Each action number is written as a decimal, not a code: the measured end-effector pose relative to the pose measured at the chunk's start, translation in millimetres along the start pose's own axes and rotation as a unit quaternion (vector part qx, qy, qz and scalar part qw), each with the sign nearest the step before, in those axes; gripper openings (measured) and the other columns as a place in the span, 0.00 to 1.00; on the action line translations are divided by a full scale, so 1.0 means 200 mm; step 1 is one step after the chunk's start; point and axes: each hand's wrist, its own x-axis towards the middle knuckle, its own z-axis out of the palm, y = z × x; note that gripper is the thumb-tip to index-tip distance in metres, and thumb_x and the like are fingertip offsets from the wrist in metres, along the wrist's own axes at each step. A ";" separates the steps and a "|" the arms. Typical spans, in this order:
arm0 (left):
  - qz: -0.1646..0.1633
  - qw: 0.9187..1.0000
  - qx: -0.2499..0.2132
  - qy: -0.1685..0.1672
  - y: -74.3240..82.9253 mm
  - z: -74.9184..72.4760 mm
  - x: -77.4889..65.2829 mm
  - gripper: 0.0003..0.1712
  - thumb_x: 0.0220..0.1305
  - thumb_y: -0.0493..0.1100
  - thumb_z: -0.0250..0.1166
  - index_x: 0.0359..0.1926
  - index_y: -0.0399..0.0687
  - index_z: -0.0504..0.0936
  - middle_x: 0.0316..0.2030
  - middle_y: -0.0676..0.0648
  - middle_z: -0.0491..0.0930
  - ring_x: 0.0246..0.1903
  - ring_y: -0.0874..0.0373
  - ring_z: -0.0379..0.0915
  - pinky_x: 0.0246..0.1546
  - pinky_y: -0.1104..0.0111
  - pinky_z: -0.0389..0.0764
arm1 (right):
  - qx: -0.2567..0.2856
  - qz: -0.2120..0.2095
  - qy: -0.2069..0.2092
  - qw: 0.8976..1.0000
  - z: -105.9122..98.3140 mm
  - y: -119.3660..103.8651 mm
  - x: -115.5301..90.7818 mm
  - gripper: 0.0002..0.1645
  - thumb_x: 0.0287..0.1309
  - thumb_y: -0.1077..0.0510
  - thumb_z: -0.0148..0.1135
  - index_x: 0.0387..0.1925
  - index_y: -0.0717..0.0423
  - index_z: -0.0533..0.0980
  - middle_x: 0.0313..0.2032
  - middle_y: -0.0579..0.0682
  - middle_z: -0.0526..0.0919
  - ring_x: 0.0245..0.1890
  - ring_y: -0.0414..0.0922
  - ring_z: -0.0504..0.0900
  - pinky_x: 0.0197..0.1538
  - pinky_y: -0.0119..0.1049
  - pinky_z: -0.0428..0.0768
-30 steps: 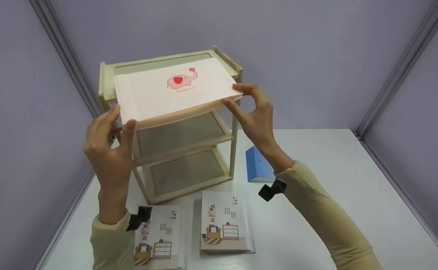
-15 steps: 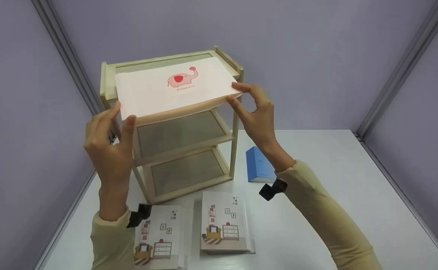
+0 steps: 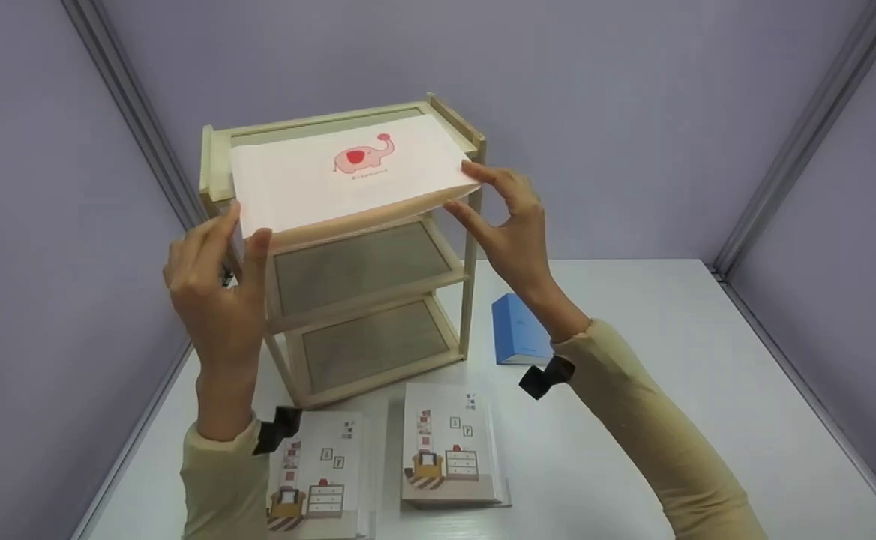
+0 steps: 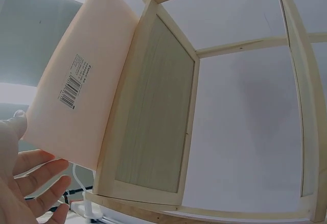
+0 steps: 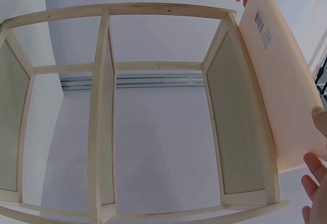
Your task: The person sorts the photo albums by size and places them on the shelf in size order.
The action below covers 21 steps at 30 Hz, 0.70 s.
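A white notebook [image 3: 295,180] with a pink elephant on its cover lies partly over the top shelf of the wooden rack [image 3: 449,112], its near edge jutting out in front. My left hand [image 3: 217,292] holds the near left corner, thumb at the front edge and fingers along the side. At the near right corner my right hand [image 3: 509,225] pinches the notebook between thumb and fingers. From below, the left wrist view shows its plain pale pink back [image 4: 87,76] with a barcode label. The same underside [image 5: 278,76] slants off the shelf edge in the right wrist view.
Two matching books with a furniture picture, one on the left [image 3: 318,480] and one on the right [image 3: 449,442], lie in front of the rack. A blue block-shaped item [image 3: 513,330] stands right of it, partly behind my right arm. Purple walls enclose the white table [image 3: 670,360].
The notebook's near edge has shifted slightly up and away, and my left hand has moved with it. My right hand has shifted only a little at its corner.
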 end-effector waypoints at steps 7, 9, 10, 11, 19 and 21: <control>0.005 1.000 0.016 -0.012 0.00 0.00 0.01 0.23 0.56 0.51 0.66 0.50 0.46 0.81 0.40 0.42 0.82 0.45 0.47 0.72 0.49 0.58 0.63 | -0.016 -0.007 0.020 1.000 0.02 0.02 0.00 0.23 0.50 0.51 0.68 0.50 0.51 0.78 0.47 0.45 0.82 0.52 0.42 0.73 0.57 0.39 0.64; 0.002 1.000 0.019 -0.018 0.00 0.00 0.01 0.23 0.57 0.51 0.66 0.51 0.46 0.81 0.41 0.41 0.82 0.46 0.47 0.71 0.49 0.58 0.63 | -0.017 -0.003 0.023 1.000 0.02 0.02 0.01 0.23 0.51 0.51 0.68 0.49 0.51 0.79 0.46 0.46 0.82 0.51 0.42 0.73 0.56 0.40 0.63; 0.001 1.000 0.021 -0.020 0.00 0.01 0.01 0.23 0.57 0.51 0.65 0.52 0.46 0.80 0.41 0.41 0.81 0.47 0.46 0.71 0.49 0.58 0.62 | -0.015 0.001 0.024 1.000 0.02 0.02 0.01 0.22 0.51 0.51 0.68 0.49 0.51 0.79 0.45 0.46 0.82 0.51 0.42 0.73 0.56 0.40 0.63; -0.001 1.000 0.021 -0.022 0.00 0.01 0.01 0.23 0.58 0.51 0.65 0.52 0.46 0.80 0.42 0.41 0.81 0.47 0.46 0.71 0.48 0.58 0.62 | -0.013 0.005 0.026 1.000 0.02 0.02 0.01 0.22 0.51 0.51 0.68 0.49 0.51 0.79 0.45 0.46 0.82 0.50 0.43 0.73 0.55 0.41 0.62; 0.003 0.999 0.027 -0.030 0.00 0.01 0.01 0.23 0.60 0.51 0.63 0.54 0.46 0.79 0.45 0.42 0.81 0.47 0.46 0.70 0.45 0.57 0.62 | -0.023 0.025 0.026 0.999 0.02 0.02 0.02 0.22 0.51 0.49 0.68 0.49 0.48 0.79 0.43 0.44 0.82 0.49 0.42 0.72 0.53 0.43 0.60; 0.003 0.999 0.030 -0.032 0.00 0.01 0.02 0.23 0.60 0.51 0.63 0.54 0.46 0.79 0.45 0.42 0.80 0.47 0.46 0.70 0.46 0.57 0.62 | -0.028 0.027 0.023 0.999 0.02 0.03 0.02 0.22 0.52 0.48 0.67 0.50 0.48 0.79 0.43 0.44 0.82 0.49 0.42 0.72 0.52 0.44 0.59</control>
